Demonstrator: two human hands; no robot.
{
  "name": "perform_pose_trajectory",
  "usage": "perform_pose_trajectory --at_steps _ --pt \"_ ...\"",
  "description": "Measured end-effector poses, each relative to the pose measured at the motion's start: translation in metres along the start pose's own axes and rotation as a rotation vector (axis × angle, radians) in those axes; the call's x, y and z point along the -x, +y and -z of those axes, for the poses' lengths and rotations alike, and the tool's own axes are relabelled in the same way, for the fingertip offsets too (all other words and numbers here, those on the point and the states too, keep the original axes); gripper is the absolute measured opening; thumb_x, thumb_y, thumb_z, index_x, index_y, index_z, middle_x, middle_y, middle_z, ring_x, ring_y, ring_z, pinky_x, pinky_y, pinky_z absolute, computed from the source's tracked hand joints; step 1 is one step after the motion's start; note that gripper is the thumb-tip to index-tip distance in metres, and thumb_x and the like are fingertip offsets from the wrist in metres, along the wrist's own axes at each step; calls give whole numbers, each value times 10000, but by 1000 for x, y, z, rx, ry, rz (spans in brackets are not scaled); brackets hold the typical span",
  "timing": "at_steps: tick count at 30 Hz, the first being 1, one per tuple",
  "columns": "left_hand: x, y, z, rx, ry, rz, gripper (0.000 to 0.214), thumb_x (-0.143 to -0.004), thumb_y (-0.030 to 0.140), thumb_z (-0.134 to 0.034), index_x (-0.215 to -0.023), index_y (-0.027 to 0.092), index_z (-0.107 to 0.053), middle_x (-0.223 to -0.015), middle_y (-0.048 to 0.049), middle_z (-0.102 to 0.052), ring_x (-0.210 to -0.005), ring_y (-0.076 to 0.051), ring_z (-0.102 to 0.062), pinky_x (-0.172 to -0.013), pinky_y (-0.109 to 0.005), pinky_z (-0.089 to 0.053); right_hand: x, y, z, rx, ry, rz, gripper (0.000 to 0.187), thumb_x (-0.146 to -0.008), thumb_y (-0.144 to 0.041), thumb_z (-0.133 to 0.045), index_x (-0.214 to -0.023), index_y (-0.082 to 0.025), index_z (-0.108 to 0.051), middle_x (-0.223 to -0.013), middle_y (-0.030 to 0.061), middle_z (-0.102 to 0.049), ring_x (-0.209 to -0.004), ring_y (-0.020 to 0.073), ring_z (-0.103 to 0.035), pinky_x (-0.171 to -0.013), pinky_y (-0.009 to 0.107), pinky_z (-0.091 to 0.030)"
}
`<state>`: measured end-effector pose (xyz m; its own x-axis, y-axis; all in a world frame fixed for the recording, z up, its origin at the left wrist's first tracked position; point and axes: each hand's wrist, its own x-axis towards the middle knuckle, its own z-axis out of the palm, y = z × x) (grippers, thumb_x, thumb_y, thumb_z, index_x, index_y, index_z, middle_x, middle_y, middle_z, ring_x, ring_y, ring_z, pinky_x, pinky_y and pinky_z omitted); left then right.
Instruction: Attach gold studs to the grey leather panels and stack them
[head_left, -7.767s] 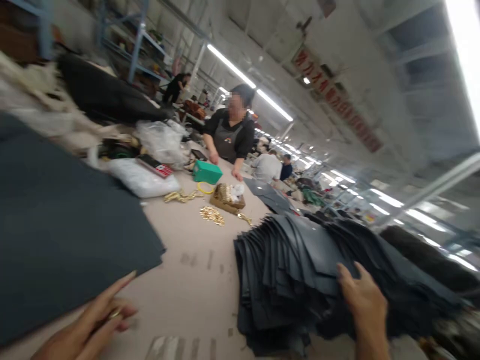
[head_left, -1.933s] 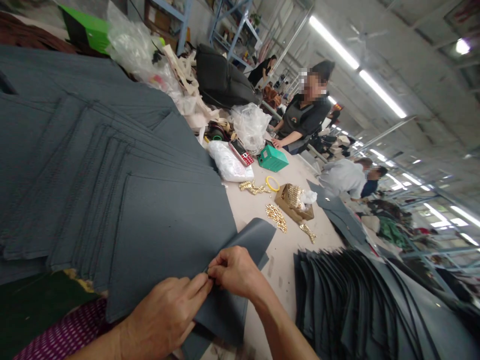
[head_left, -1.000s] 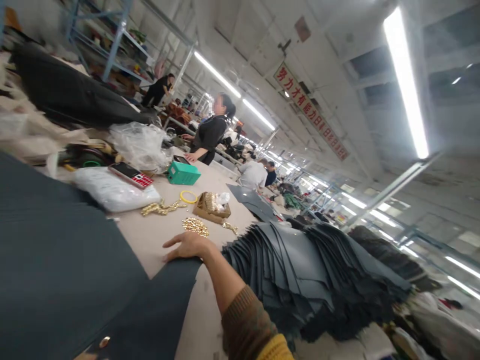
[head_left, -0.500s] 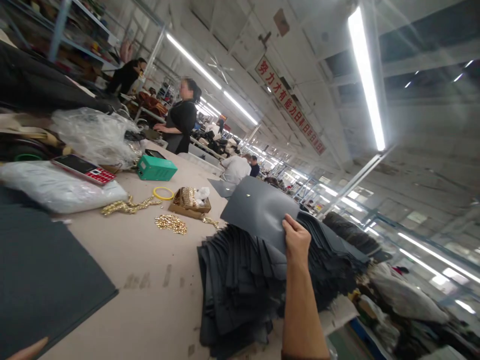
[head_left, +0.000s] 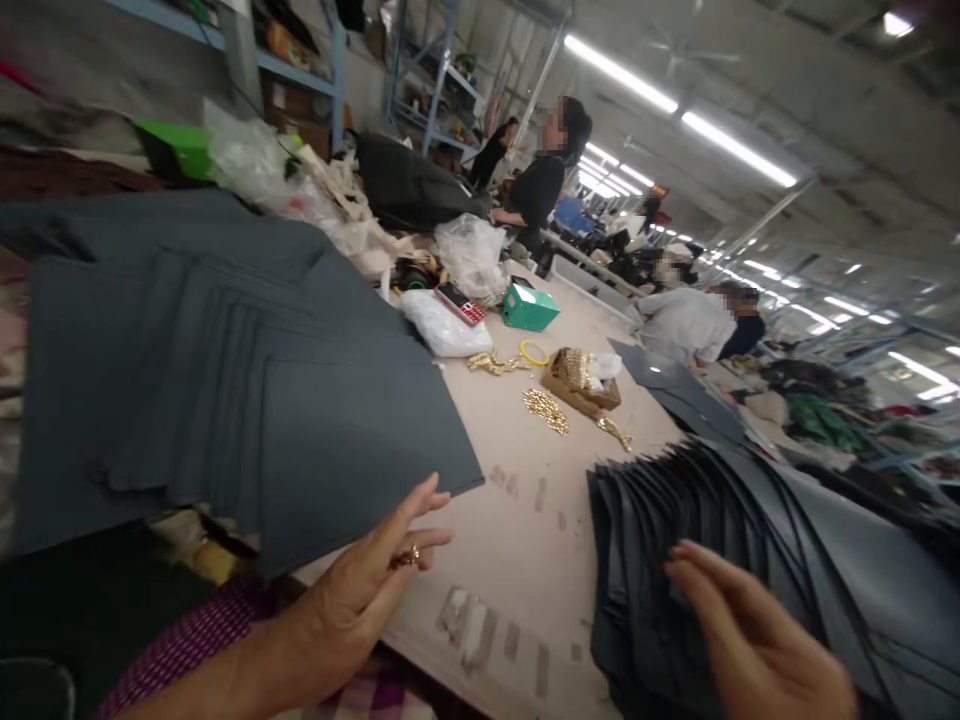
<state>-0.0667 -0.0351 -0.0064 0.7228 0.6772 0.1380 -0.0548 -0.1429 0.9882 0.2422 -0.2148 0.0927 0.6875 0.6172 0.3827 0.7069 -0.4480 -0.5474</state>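
Note:
My left hand (head_left: 375,585) is at the lower middle, over the table's front edge, its fingers apart and a small gold ring on one finger. Just behind it, a fanned stack of dark grey leather-like panels (head_left: 337,430) covers the left of the table. At the lower right, my right hand (head_left: 757,640) is slightly blurred, its fingers stretched forward with no panel visible in them. It is in front of a thick overlapping pile of dark grey folded pieces (head_left: 652,560); whether it touches them I cannot tell.
On the pale table (head_left: 517,550) lie gold chain (head_left: 546,410), a cardboard box of chain (head_left: 581,395), a yellow ring (head_left: 534,352), a teal box (head_left: 530,306) and a red phone (head_left: 460,303) on a white bag (head_left: 442,325). A co-worker (head_left: 544,185) stands beyond.
My right hand has let go of the grey panel it held up and has lowered. My left hand has come fully into view. The view has turned left and down.

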Motion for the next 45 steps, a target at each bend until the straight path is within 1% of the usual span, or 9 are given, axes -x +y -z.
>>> perform_pose_trajectory --at_steps 4,8,11,14,17,22,26,39,45 --pt "0 1 0 50 -16 -12 673 -988 121 -327 -1501 490 -96 -1567 -2 -320 -1287 -161 -536 -1099 -346 -430 38 -85 -102 -368 -453 301 149 -887 -287 -627 -952 -245 -754 -906 35 -763 -825 186 -727 -748 235 -574" --pt "5 5 8 173 22 129 635 -984 161 -387 -1515 427 -161 -1566 -5 -344 -1376 -169 -432 -1193 -397 -283 57 -133 -148 -611 -628 424 263 -937 -143 -505 -1074 -237 -708 -944 31 -745 -852 149 -697 -774 229 -540" --pt "7 6 18 230 16 150 628 -984 173 -393 -1533 375 -164 -1588 -18 -320 -1437 -169 -331 -1225 -407 -172 56 -145 -156 -649 -729 473 304 -925 -106 -491 -1113 -228 -697 -959 41 -731 -869 151 -679 -780 237 -520" --pt "6 3 29 389 -3 202 647 -967 189 -446 -1541 321 -177 -1597 -53 -306 -1457 -184 -292 -1212 -402 -199 50 -148 -159 -641 -868 462 320 -924 -95 -494 -1088 -253 -718 -977 31 -735 -898 151 -672 -810 235 -505" --pt "6 -3 37 558 -32 220 691 -920 178 -524 -1526 331 -229 -1609 -71 -275 -1400 -223 -402 -1180 -426 -258 47 -150 -165 -649 -989 398 334 -926 -103 -500 -1092 -276 -733 -1014 13 -746 -867 134 -676 -807 217 -503" --pt "9 -13 40 608 -41 232 674 -924 202 -538 -1519 340 -255 -1614 -71 -264 -1396 -234 -409 -1160 -433 -287 49 -149 -180 -633 -1109 211 320 -894 -113 -513 -1017 -257 -772 -788 -10 -734 -676 112 -651 -660 185 -491" --pt "8 -17 40 537 14 235 612 -967 207 -487 -1521 333 -259 -1591 -60 -323 -1430 -200 -350 -1197 -414 -214 51 -148 -189 -650 -1126 144 314 -874 -124 -510 -975 -237 -785 -793 7 -738 -699 129 -665 -663 196 -500" --pt "3 -22 43 692 -23 224 624 -952 242 -540 -1510 346 -281 -1590 -66 -326 -1402 -227 -401 -1178 -431 -264 41 -150 -194 -660 -1212 163 275 -919 -210 -521 -976 -235 -789 -761 8 -719 -695 135 -645 -672 209 -495" --pt "5 -22 42 632 16 229 586 -976 213 -478 -1507 368 -284 -1582 -51 -343 -1400 -225 -406 -1187 -453 -248 44 -154 -194 -651 -1163 166 274 -897 -176 -530 -967 -224 -791 -752 4 -728 -671 125 -640 -636 194 -475"
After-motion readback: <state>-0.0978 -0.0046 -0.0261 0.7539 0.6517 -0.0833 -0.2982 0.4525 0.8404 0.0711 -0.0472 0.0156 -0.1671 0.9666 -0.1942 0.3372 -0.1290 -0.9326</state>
